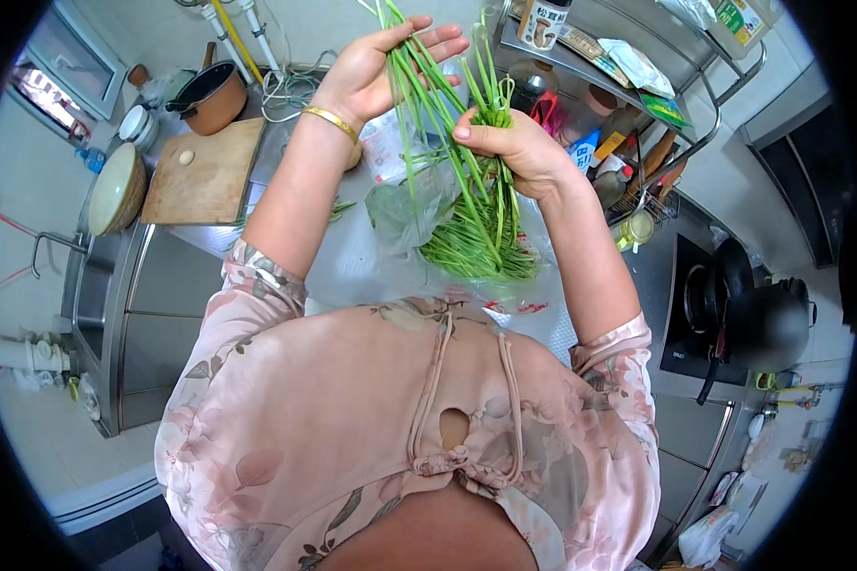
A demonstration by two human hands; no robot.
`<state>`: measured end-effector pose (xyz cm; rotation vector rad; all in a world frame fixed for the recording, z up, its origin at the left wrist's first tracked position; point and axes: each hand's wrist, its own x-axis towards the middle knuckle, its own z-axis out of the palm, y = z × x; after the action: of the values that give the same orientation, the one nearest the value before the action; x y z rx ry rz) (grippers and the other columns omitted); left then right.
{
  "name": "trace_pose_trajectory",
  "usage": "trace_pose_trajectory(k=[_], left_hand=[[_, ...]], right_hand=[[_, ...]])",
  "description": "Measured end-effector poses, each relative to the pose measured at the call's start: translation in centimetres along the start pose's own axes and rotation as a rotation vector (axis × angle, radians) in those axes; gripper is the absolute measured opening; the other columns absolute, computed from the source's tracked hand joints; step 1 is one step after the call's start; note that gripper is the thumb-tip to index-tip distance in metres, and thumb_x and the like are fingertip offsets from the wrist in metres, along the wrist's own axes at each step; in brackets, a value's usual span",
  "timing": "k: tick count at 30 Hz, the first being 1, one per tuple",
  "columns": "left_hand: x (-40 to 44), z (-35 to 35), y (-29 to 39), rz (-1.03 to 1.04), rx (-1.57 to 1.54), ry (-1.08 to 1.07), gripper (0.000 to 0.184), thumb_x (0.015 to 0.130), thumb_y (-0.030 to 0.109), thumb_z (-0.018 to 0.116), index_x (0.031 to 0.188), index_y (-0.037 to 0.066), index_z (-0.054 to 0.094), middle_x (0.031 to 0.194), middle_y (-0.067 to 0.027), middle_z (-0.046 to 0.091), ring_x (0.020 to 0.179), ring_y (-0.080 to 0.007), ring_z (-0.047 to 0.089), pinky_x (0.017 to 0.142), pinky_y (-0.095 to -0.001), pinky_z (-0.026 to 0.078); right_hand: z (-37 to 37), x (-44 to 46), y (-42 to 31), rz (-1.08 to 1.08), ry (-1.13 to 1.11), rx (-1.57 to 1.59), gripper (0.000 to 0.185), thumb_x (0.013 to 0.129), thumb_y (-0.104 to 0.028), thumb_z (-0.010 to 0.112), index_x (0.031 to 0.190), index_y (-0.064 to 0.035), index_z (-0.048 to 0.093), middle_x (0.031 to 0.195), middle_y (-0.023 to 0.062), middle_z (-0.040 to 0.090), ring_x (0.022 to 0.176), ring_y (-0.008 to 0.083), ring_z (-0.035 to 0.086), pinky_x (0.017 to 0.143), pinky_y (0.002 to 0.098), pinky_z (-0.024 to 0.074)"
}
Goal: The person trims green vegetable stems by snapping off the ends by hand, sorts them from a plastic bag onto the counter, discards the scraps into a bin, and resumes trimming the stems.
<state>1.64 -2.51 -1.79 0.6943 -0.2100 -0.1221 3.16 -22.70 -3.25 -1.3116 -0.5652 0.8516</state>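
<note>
Long thin green stems (438, 90), which look like garlic chives, lie across the palm of my left hand (371, 71), under the thumb; its fingers are stretched out behind them. My right hand (524, 152) is closed around a thicker bunch of the same stems (490, 95), some with curled tips. Below the hands, more cut stems (481, 238) spread over a clear plastic bag (400, 219) on the metal counter (338, 257). The lower ends of the left-hand stems reach down over this pile.
To the left are a wooden cutting board (205, 181) with a small pale round item, a basket-like bowl (117, 190) and an orange pot (214, 100). A metal rack (628, 86) with jars and packets stands at the right, beyond it a stove (686, 295) with black pans.
</note>
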Motion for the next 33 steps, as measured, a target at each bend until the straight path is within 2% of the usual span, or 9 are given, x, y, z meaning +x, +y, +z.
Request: trace_pose_trajectory(k=[2,5,8,11,17,24,27,28,33], left_hand=[[-0.3,-0.1,0.2,-0.036,0.030,-0.026,0.024,0.091,0.020,0.037,0.105,0.002,0.045,0.113,-0.0181,0.048,0.110,-0.0306,0.045,0.091,-0.0487,0.039],[-0.3,-1.7,0.5,-0.043,0.198,-0.050,0.023,0.091,0.022,0.038,0.100,0.004,0.049,0.101,-0.0113,0.053,0.095,-0.0221,0.052,0.080,-0.0370,0.046],[-0.8,-1.7,0.8,-0.053,0.380,0.024,0.021,0.091,0.023,0.040,0.098,0.005,0.049,0.088,-0.0052,0.053,0.080,-0.0136,0.052,0.064,-0.0259,0.046],[-1.3,-1.0,0.4,-0.048,0.491,0.079,0.018,0.090,0.023,0.042,0.093,0.006,0.049,0.079,-0.0019,0.050,0.072,-0.0107,0.049,0.056,-0.0221,0.043],[-1.5,-0.9,0.0,-0.071,0.514,0.103,0.017,0.089,0.024,0.046,0.089,0.007,0.049,0.073,-0.0008,0.048,0.058,-0.0095,0.046,0.050,-0.0218,0.041],[-1.4,-0.4,-0.8,-0.105,0.568,0.246,0.015,0.088,0.022,0.047,0.089,0.006,0.048,0.073,-0.0009,0.049,0.055,-0.0086,0.045,0.045,-0.0192,0.038],[-1.0,-0.7,-1.1,-0.124,0.558,0.291,0.014,0.088,0.019,0.046,0.088,0.005,0.047,0.072,-0.0020,0.049,0.054,-0.0095,0.046,0.043,-0.0195,0.038],[-0.9,-0.9,-1.2,-0.129,0.543,0.287,0.014,0.088,0.017,0.046,0.088,0.004,0.047,0.071,-0.0029,0.051,0.053,-0.0104,0.048,0.043,-0.0207,0.039],[-0.6,-2.1,-1.3,-0.155,0.447,0.291,0.014,0.088,0.015,0.045,0.089,0.002,0.046,0.071,-0.0051,0.051,0.053,-0.0119,0.049,0.040,-0.0204,0.037]], right_hand=[[-0.4,0.0,0.1,0.011,-0.014,0.038,0.016,0.073,-0.019,0.067,0.076,-0.0082,0.056,0.063,-0.0062,0.045,0.056,0.0041,0.038,0.052,0.0193,0.0297],[-1.3,-0.1,0.1,0.024,-0.031,0.090,0.016,0.073,-0.018,0.067,0.077,-0.0071,0.056,0.063,-0.0053,0.045,0.056,0.0050,0.039,0.051,0.0199,0.0309],[-1.6,-0.1,0.2,0.003,-0.014,0.115,0.017,0.074,-0.020,0.066,0.077,-0.0071,0.056,0.061,-0.0059,0.043,0.053,0.0045,0.037,0.047,0.0191,0.0290],[-1.8,-0.1,0.4,0.048,0.023,0.136,0.017,0.075,-0.020,0.066,0.078,-0.0074,0.056,0.061,-0.0054,0.044,0.053,0.0042,0.038,0.045,0.0185,0.0292],[-2.5,0.0,1.0,0.076,-0.013,0.093,0.018,0.074,-0.021,0.067,0.080,-0.0068,0.057,0.062,-0.0048,0.045,0.053,0.0049,0.040,0.047,0.0194,0.0312],[-0.6,-0.5,0.9,-0.158,0.085,-0.259,0.011,0.077,-0.007,0.057,0.088,-0.0032,0.057,0.073,-0.0018,0.054,0.060,0.0061,0.047,0.058,0.0206,0.0384],[-0.4,-0.5,0.3,-0.148,0.173,-0.268,0.010,0.079,-0.008,0.055,0.088,-0.0035,0.057,0.073,-0.0018,0.054,0.061,0.0058,0.047,0.058,0.0195,0.0377],[-0.6,-0.2,0.7,-0.214,0.193,-0.257,0.012,0.080,-0.010,0.053,0.089,-0.0031,0.058,0.069,-0.0030,0.052,0.057,0.0040,0.044,0.053,0.0178,0.0338],[-2.1,-0.2,0.7,-0.023,0.063,0.058,0.016,0.079,-0.015,0.056,0.087,-0.0014,0.059,0.056,-0.0041,0.043,0.053,0.0038,0.038,0.049,0.0186,0.0294]])
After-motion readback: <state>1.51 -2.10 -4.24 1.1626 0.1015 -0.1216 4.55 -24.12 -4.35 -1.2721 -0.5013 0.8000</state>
